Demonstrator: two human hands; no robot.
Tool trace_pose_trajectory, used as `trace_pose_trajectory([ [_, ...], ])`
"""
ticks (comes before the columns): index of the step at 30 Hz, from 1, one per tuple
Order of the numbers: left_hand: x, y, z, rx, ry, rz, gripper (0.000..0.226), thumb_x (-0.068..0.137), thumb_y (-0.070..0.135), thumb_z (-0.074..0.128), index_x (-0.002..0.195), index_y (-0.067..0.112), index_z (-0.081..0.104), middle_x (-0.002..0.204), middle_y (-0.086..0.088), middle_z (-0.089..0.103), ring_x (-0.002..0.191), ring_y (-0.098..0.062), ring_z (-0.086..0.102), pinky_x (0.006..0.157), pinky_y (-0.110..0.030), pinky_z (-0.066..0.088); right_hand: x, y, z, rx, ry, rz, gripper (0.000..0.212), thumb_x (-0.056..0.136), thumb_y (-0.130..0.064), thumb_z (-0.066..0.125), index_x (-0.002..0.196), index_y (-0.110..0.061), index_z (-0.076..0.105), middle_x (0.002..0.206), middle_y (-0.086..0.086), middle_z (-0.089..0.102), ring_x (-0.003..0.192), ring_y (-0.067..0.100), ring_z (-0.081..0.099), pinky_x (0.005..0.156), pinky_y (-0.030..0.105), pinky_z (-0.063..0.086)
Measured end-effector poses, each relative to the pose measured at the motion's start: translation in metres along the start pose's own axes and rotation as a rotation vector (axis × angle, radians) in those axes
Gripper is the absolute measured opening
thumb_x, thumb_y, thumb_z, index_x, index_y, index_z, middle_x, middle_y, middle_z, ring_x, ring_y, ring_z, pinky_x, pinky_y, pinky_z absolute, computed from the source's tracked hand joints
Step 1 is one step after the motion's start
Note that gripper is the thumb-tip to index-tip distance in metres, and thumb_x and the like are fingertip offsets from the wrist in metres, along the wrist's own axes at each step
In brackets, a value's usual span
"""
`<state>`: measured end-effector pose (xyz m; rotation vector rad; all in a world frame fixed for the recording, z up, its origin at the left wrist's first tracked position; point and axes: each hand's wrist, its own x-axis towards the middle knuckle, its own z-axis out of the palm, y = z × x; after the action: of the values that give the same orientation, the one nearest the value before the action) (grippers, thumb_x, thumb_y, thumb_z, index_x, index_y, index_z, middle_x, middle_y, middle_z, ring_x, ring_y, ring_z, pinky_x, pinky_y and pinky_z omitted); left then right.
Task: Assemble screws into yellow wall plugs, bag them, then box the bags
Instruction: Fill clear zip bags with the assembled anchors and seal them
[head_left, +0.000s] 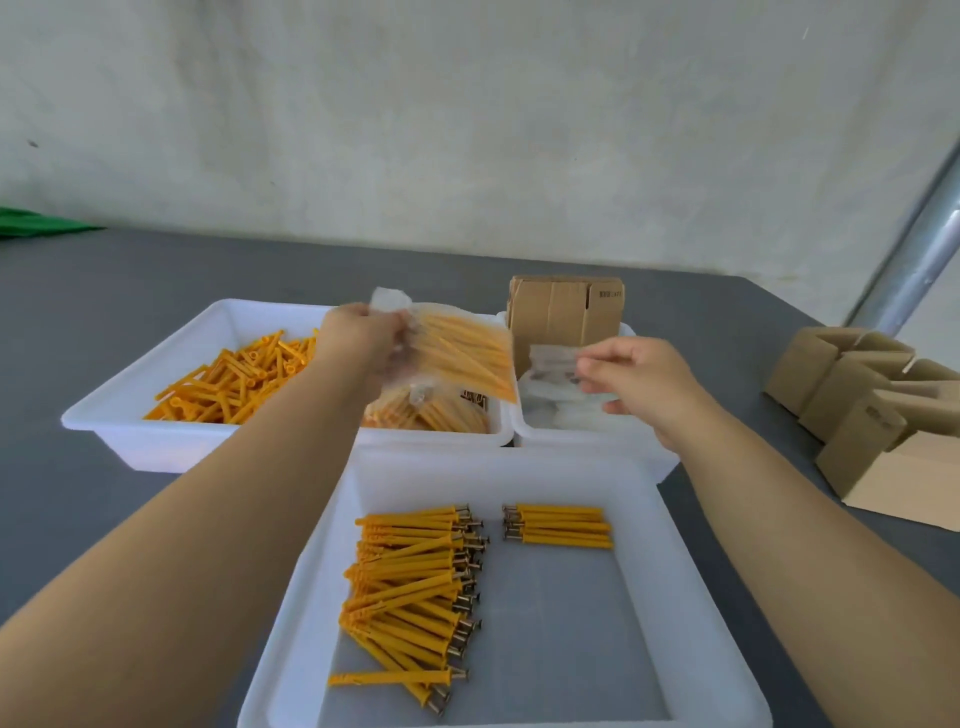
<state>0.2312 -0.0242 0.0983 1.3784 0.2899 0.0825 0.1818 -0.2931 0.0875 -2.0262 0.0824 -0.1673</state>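
My left hand (361, 332) grips the top of a clear bag filled with yellow plugs (462, 353), held above the far left tray (156, 441). That tray holds loose yellow plugs (234, 379) and more filled bags (431, 410). My right hand (631, 371) pinches an empty clear bag (553, 364) over the small far tray (592, 441) of empty bags. The near tray (519, 467) holds a pile of assembled plugs with screws (415, 582) and a small separate bundle (558, 525).
A flat stack of cardboard (566, 306) stands behind the small tray. Several folded brown boxes (862, 400) lie on the grey table at the right. A metal pole (924, 249) leans at the far right; something green (36, 221) lies far left.
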Motion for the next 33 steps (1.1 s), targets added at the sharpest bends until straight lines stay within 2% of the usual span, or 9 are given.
trace_pose_trajectory([
  [3,0.027,-0.01,-0.002,0.05,0.203,-0.055,0.012,0.09,0.013,0.068,0.093,0.006,0.059,0.095,-0.014,0.068,0.083,-0.027,0.068,0.081,-0.045,0.059,0.011,0.02,-0.009,-0.073,0.132,-0.003,0.012,0.096,-0.015,0.063,0.099,-0.023,0.071,0.104,-0.005,0.071,0.093,0.01,0.07,0.08,0.031,0.056],
  [7,0.04,-0.027,0.013,-0.081,0.248,-0.131,0.008,0.095,0.005,0.056,0.102,0.002,0.059,0.088,-0.008,0.066,0.051,-0.014,0.065,0.045,-0.028,0.053,0.025,0.042,-0.012,-0.266,0.204,-0.026,0.019,0.095,-0.011,0.061,0.108,-0.02,0.072,0.108,-0.002,0.069,0.104,0.018,0.064,0.088,0.034,0.053],
  [9,0.043,-0.038,0.021,0.102,0.167,-0.177,0.035,0.098,0.015,0.053,0.131,0.004,0.055,0.116,-0.008,0.064,0.086,-0.019,0.067,0.072,-0.032,0.057,0.031,0.049,-0.01,-0.377,0.175,-0.026,0.026,0.095,-0.008,0.06,0.118,-0.016,0.069,0.121,0.002,0.067,0.111,0.019,0.062,0.087,0.028,0.048],
  [11,0.041,-0.048,0.024,0.68,0.139,-0.024,0.054,0.097,0.026,0.054,0.146,0.007,0.04,0.133,-0.004,0.055,0.117,-0.024,0.055,0.096,-0.028,0.048,0.034,0.052,-0.006,-0.506,0.065,0.0,0.038,0.093,-0.011,0.063,0.131,-0.016,0.062,0.136,0.003,0.061,0.123,0.02,0.057,0.094,0.027,0.045],
  [14,0.031,-0.041,0.024,0.501,0.116,0.072,0.089,0.093,0.012,0.061,0.158,0.021,0.001,0.136,-0.012,0.049,0.107,-0.029,0.054,0.075,-0.03,0.049,0.039,0.045,-0.001,-0.711,-0.126,0.128,0.051,0.089,-0.024,0.072,0.136,-0.011,0.059,0.141,0.006,0.057,0.126,0.025,0.055,0.102,0.034,0.045],
  [20,0.006,-0.044,0.021,1.089,-0.021,0.317,0.06,0.091,0.019,0.055,0.149,0.025,0.039,0.144,-0.017,0.04,0.132,-0.038,0.038,0.109,-0.046,0.038,0.052,0.032,0.004,-1.012,-0.241,0.26,0.026,0.086,-0.019,0.072,0.11,-0.01,0.072,0.114,0.008,0.068,0.105,0.027,0.064,0.097,0.04,0.054],
  [25,-0.029,-0.047,0.018,1.058,-0.013,0.515,0.06,0.089,0.026,0.066,0.145,0.027,0.044,0.157,-0.013,0.027,0.146,-0.033,0.02,0.115,-0.048,0.03,0.048,0.043,-0.001,-0.674,0.112,0.018,0.015,0.091,-0.011,0.062,0.088,-0.014,0.076,0.098,0.003,0.074,0.093,0.024,0.066,0.084,0.04,0.056],
  [28,-0.045,-0.044,0.016,0.987,-0.047,0.639,0.058,0.089,0.029,0.069,0.143,0.027,0.047,0.153,-0.005,0.038,0.139,-0.024,0.037,0.107,-0.039,0.042,0.038,0.029,-0.006,-0.445,0.31,-0.203,0.013,0.092,-0.014,0.066,0.083,-0.019,0.074,0.087,-0.007,0.071,0.083,0.011,0.065,0.073,0.027,0.051],
  [33,-0.068,-0.032,0.011,0.535,-0.309,0.353,0.07,0.083,0.044,0.076,0.143,0.031,0.043,0.13,0.007,0.058,0.109,-0.014,0.063,0.086,-0.038,0.057,0.004,-0.009,-0.005,0.149,0.03,-0.132,0.015,0.095,-0.016,0.065,0.085,-0.02,0.075,0.076,-0.011,0.071,0.069,0.001,0.065,0.063,0.018,0.053],
])
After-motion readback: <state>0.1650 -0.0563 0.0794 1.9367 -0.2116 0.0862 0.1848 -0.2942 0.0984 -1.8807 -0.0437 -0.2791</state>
